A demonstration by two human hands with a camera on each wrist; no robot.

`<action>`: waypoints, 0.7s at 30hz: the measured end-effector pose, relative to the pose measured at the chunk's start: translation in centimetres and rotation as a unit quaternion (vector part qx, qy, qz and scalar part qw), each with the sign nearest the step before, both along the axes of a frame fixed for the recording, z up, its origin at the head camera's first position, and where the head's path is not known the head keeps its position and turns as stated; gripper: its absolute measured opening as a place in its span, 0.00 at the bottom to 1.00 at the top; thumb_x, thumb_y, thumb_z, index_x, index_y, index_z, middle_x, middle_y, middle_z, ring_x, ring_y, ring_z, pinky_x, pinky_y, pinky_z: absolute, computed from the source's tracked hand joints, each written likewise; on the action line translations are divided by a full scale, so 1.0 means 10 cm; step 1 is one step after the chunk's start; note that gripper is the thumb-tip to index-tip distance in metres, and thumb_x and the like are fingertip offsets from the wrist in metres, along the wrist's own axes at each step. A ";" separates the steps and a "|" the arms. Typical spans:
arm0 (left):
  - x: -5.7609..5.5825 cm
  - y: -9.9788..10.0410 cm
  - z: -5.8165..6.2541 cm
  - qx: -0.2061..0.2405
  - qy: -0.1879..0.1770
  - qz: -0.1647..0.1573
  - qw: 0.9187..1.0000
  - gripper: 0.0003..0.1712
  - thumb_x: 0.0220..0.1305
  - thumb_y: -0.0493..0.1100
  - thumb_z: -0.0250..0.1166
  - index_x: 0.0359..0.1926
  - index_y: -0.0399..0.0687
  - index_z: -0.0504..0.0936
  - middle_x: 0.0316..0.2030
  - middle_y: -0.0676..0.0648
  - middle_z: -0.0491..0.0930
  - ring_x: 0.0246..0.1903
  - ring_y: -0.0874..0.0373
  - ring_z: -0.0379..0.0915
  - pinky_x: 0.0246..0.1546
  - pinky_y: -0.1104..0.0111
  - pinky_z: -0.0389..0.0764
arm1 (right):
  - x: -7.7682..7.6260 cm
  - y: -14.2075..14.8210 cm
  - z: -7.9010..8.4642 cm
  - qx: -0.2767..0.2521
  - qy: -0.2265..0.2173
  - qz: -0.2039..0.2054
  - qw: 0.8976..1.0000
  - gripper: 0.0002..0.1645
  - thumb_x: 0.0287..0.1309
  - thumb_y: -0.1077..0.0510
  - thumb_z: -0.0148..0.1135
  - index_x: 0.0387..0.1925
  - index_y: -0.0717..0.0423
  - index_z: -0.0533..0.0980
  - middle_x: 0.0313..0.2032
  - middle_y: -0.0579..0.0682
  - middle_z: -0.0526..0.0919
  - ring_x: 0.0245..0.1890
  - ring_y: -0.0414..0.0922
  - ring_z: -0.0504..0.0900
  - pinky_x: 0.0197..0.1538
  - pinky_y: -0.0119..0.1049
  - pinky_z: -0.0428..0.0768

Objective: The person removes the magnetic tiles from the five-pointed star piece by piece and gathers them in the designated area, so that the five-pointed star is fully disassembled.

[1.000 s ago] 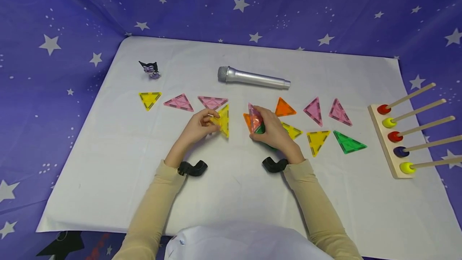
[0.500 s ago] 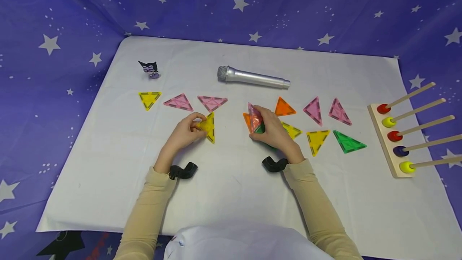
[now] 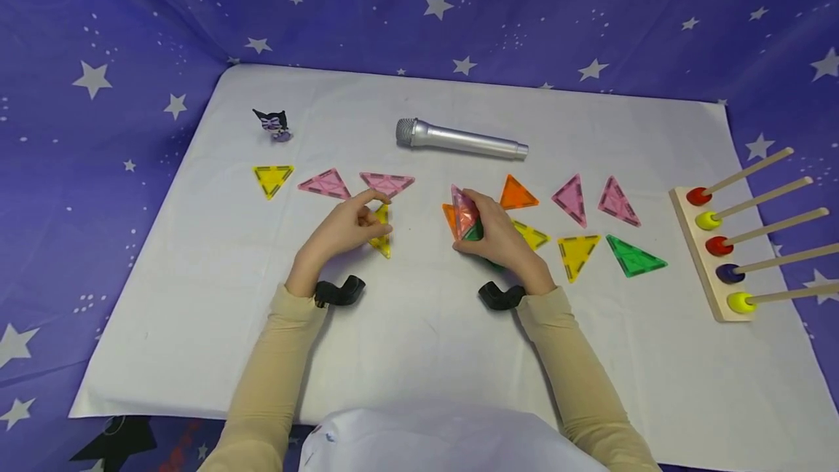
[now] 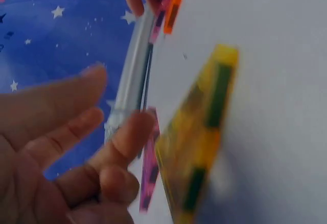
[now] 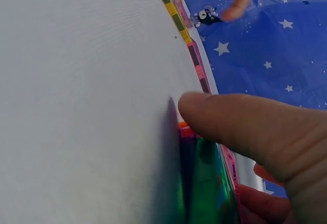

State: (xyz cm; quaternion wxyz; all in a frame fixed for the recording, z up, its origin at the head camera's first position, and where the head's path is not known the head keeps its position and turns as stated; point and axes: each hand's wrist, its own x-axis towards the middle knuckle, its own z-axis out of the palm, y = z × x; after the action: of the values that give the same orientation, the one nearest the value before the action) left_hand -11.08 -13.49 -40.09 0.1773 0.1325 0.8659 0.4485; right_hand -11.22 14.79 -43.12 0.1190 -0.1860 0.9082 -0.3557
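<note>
My left hand (image 3: 342,228) is lifted off a yellow triangular magnetic tile (image 3: 383,242), its fingers loosely bent with nothing in them. In the left wrist view a gap shows between the fingertips and that tile (image 4: 196,132). My right hand (image 3: 496,233) grips a pink triangular magnetic tile (image 3: 462,211) between thumb and fingers. A green tile (image 5: 207,183) sits against it under the thumb; how the tiles join is partly hidden by the hand. Beside them an orange tile (image 3: 448,217) shows at the left edge, and a yellow tile (image 3: 532,236) lies behind the hand.
Pink tiles (image 3: 387,183) and a yellow one (image 3: 272,181) lie at left. At right are orange (image 3: 516,194), pink (image 3: 570,201), yellow (image 3: 577,256) and green (image 3: 634,257) tiles. Behind lie a silver microphone (image 3: 462,140) and a small figurine (image 3: 274,125); a pegged wooden stand (image 3: 708,261) is far right.
My left hand moved left with the yellow tile, set it below the pink tiles and let go, rising slightly. My right hand keeps its grip in the same place.
</note>
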 end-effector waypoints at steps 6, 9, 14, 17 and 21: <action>-0.17 0.33 -0.01 0.028 0.037 -0.041 0.998 0.21 0.59 0.43 0.62 0.53 0.44 0.71 0.34 0.46 0.78 0.26 0.54 0.70 0.27 0.65 0.70 | 0.01 0.02 0.01 -0.002 -0.012 0.004 1.000 0.56 0.42 0.48 0.72 0.67 0.58 0.50 0.63 0.59 0.56 0.58 0.53 0.60 0.59 0.48 0.59; -0.25 0.52 -0.03 0.017 0.047 -0.053 0.997 0.21 0.60 0.43 0.62 0.54 0.45 0.71 0.39 0.45 0.78 0.29 0.55 0.71 0.28 0.66 0.70 | 0.01 0.05 0.05 0.001 -0.021 0.006 1.000 0.58 0.41 0.47 0.72 0.67 0.58 0.48 0.63 0.60 0.55 0.58 0.53 0.59 0.59 0.49 0.59; -0.38 0.78 -0.06 -0.003 0.047 -0.071 0.996 0.21 0.60 0.45 0.61 0.54 0.47 0.71 0.45 0.43 0.75 0.36 0.53 0.72 0.35 0.63 0.71 | 0.01 0.10 0.11 0.011 -0.026 0.024 0.999 0.62 0.40 0.45 0.72 0.68 0.59 0.45 0.64 0.61 0.52 0.60 0.55 0.57 0.59 0.52 0.59; -0.46 0.86 -0.09 -0.011 0.042 -0.075 0.996 0.21 0.59 0.46 0.62 0.54 0.49 0.71 0.46 0.43 0.75 0.39 0.52 0.71 0.38 0.62 0.71 | 0.00 0.12 0.13 0.016 -0.032 0.031 0.999 0.63 0.39 0.45 0.73 0.68 0.59 0.44 0.65 0.61 0.51 0.62 0.55 0.54 0.59 0.52 0.58; -0.57 0.90 -0.17 0.002 0.019 -0.080 0.997 0.22 0.58 0.45 0.63 0.53 0.49 0.71 0.47 0.44 0.75 0.43 0.53 0.71 0.39 0.63 0.71 | 0.01 0.13 0.12 0.020 -0.042 0.031 0.998 0.64 0.39 0.45 0.72 0.68 0.58 0.43 0.65 0.61 0.50 0.61 0.54 0.54 0.59 0.52 0.58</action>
State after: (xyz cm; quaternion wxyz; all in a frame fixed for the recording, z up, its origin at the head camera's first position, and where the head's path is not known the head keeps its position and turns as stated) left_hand -16.75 -4.49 -41.76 0.1958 0.2106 0.8548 0.4321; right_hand -11.17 16.05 -41.88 0.1715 -0.1968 0.9030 -0.3413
